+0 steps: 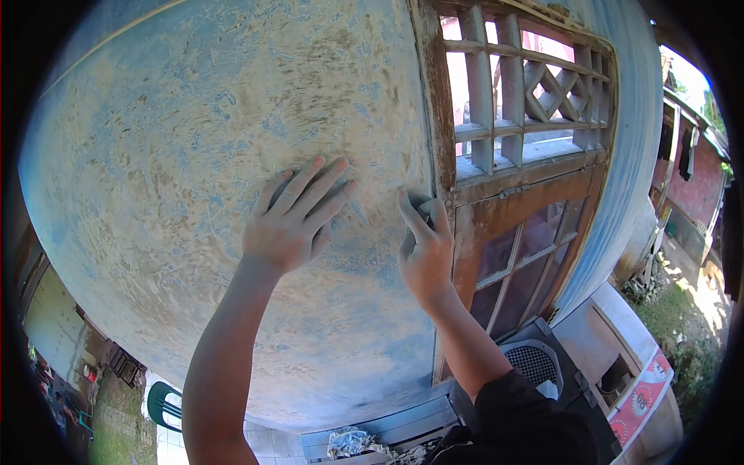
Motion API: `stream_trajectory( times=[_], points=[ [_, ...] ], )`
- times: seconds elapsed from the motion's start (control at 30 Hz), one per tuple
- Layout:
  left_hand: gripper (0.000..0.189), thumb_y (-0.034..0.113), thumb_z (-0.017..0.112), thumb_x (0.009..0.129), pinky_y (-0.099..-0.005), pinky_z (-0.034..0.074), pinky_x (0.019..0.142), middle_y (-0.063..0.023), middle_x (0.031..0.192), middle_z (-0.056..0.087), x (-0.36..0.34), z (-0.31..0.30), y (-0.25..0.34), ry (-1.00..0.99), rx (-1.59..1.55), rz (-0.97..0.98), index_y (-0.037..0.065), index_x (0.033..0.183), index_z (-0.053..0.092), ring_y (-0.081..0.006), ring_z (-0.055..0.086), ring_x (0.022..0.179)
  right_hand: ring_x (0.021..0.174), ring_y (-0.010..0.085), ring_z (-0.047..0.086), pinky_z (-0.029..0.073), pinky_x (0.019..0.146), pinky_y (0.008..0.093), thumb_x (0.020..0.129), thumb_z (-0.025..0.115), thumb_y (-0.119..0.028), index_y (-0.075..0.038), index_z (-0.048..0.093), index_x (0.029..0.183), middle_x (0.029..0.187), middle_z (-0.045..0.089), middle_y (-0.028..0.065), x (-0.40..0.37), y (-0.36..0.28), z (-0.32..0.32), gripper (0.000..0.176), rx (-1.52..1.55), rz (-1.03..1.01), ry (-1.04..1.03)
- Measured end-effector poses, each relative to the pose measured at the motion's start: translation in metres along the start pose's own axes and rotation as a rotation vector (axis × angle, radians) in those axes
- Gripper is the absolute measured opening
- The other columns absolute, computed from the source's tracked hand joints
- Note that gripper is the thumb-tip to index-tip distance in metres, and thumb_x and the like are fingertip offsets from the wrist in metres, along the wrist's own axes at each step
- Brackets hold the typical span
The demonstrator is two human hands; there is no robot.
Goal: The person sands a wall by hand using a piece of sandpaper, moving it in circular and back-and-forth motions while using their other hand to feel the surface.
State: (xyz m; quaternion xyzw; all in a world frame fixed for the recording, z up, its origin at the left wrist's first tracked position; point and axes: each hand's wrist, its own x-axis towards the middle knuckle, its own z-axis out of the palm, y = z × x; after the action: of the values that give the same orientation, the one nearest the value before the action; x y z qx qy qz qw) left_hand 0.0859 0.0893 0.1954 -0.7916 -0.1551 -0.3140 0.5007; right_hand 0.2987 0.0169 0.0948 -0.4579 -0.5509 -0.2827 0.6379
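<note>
Head view showed the left hand (pixel 291 225) splayed flat, fingers released, on the weathered blue wall (pixel 194 132) at centre frame. The right hand (pixel 425 248) pinched a small grey piece (pixel 425 206) against the wall just beside the wooden window frame (pixel 438 116). Rubbing seemed under way, likely needing steady pressure along that edge.

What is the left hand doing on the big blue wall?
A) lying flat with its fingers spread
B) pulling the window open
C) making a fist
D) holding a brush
A: the left hand lies open with its palm on the wall, fingers spread and nothing in it.
</note>
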Motion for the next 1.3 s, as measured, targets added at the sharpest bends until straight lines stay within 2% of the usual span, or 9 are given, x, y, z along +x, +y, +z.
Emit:
stream_trajectory(
  times=[0.23, 0.6, 0.83, 0.93, 1.03, 1.1, 1.13, 1.2, 1.3],
  points=[
    [0.063, 0.030, 0.068, 0.091, -0.0420, 0.040, 0.122, 0.0108, 0.169, 0.040, -0.001, 0.001, -0.001, -0.006, 0.048, 0.004, 0.038, 0.152, 0.055, -0.0150, 0.038, 0.154, 0.092, 0.0322, 0.068, 0.057, 0.074, 0.0448, 0.082, 0.059, 0.019, -0.010, 0.067, 0.142, 0.110, 0.057, 0.0145, -0.029, 0.011, -0.002, 0.068, -0.009, 0.000, -0.052],
    [0.054, 0.022, 0.061, 0.095, -0.0448, 0.042, 0.119, 0.0068, 0.165, 0.049, -0.003, 0.002, 0.000, 0.043, -0.028, -0.007, 0.033, 0.147, 0.062, -0.0174, 0.043, 0.152, 0.091, 0.0319, 0.069, 0.056, 0.075, 0.0459, 0.081, 0.060, 0.019, -0.009, 0.070, 0.137, 0.109, 0.059, 0.0136, -0.028, 0.007, -0.006, 0.063, -0.028, 0.028, -0.103],
    [0.056, 0.025, 0.060, 0.096, -0.0423, 0.040, 0.121, 0.0085, 0.167, 0.045, -0.005, 0.005, -0.001, 0.016, -0.025, -0.008, 0.034, 0.151, 0.057, -0.0158, 0.040, 0.154, 0.090, 0.0339, 0.069, 0.056, 0.077, 0.0447, 0.084, 0.062, 0.018, -0.006, 0.069, 0.137, 0.104, 0.059, 0.0154, -0.009, -0.006, 0.002, 0.059, -0.088, 0.004, -0.014],
    [0.057, 0.025, 0.061, 0.096, -0.0418, 0.039, 0.121, 0.0090, 0.167, 0.044, -0.005, 0.004, -0.002, 0.003, -0.019, -0.002, 0.035, 0.152, 0.057, -0.0154, 0.038, 0.154, 0.085, 0.0324, 0.068, 0.054, 0.072, 0.0416, 0.087, 0.067, 0.013, -0.006, 0.071, 0.134, 0.100, 0.061, 0.0162, -0.020, 0.011, 0.012, 0.052, 0.061, -0.067, 0.072],
    [0.056, 0.025, 0.061, 0.096, -0.0416, 0.039, 0.121, 0.0090, 0.167, 0.044, -0.006, 0.003, -0.002, 0.018, -0.035, -0.003, 0.035, 0.151, 0.057, -0.0156, 0.039, 0.154, 0.086, 0.0297, 0.065, 0.051, 0.075, 0.0375, 0.089, 0.074, 0.004, -0.008, 0.074, 0.131, 0.099, 0.063, 0.0140, -0.016, 0.019, 0.001, 0.044, 0.143, 0.007, -0.017],
    [0.056, 0.025, 0.061, 0.096, -0.0418, 0.039, 0.121, 0.0089, 0.167, 0.045, -0.006, 0.005, -0.002, 0.027, -0.041, -0.003, 0.035, 0.151, 0.057, -0.0158, 0.040, 0.154, 0.100, 0.0299, 0.059, 0.046, 0.089, 0.0382, 0.088, 0.080, -0.007, -0.014, 0.077, 0.129, 0.107, 0.065, 0.0104, -0.016, 0.016, -0.008, 0.042, -0.135, -0.026, -0.038],
    [0.056, 0.024, 0.061, 0.096, -0.0420, 0.039, 0.121, 0.0089, 0.167, 0.045, -0.006, 0.006, -0.002, 0.033, -0.038, -0.004, 0.035, 0.150, 0.058, -0.0159, 0.040, 0.153, 0.100, 0.0299, 0.059, 0.046, 0.089, 0.0382, 0.088, 0.080, -0.007, -0.014, 0.077, 0.129, 0.107, 0.065, 0.0104, -0.017, 0.015, -0.008, 0.042, -0.144, -0.017, -0.044],
    [0.057, 0.029, 0.065, 0.094, -0.0409, 0.037, 0.122, 0.0097, 0.168, 0.042, -0.007, 0.008, -0.001, 0.041, -0.020, -0.005, 0.034, 0.150, 0.058, -0.0150, 0.038, 0.155, 0.115, 0.0333, 0.050, 0.037, 0.104, 0.0455, 0.086, 0.085, -0.014, -0.020, 0.076, 0.131, 0.118, 0.062, 0.0090, -0.022, 0.010, -0.004, 0.046, -0.164, -0.004, 0.047],
    [0.057, 0.032, 0.066, 0.092, -0.0394, 0.037, 0.123, 0.0108, 0.169, 0.041, -0.006, 0.008, 0.000, 0.056, 0.004, -0.013, 0.033, 0.148, 0.058, -0.0137, 0.036, 0.155, 0.122, 0.0351, 0.046, 0.033, 0.109, 0.0512, 0.085, 0.086, -0.021, -0.025, 0.076, 0.133, 0.128, 0.058, 0.0104, -0.039, 0.015, 0.005, 0.049, -0.158, 0.011, 0.008]
  ],
)
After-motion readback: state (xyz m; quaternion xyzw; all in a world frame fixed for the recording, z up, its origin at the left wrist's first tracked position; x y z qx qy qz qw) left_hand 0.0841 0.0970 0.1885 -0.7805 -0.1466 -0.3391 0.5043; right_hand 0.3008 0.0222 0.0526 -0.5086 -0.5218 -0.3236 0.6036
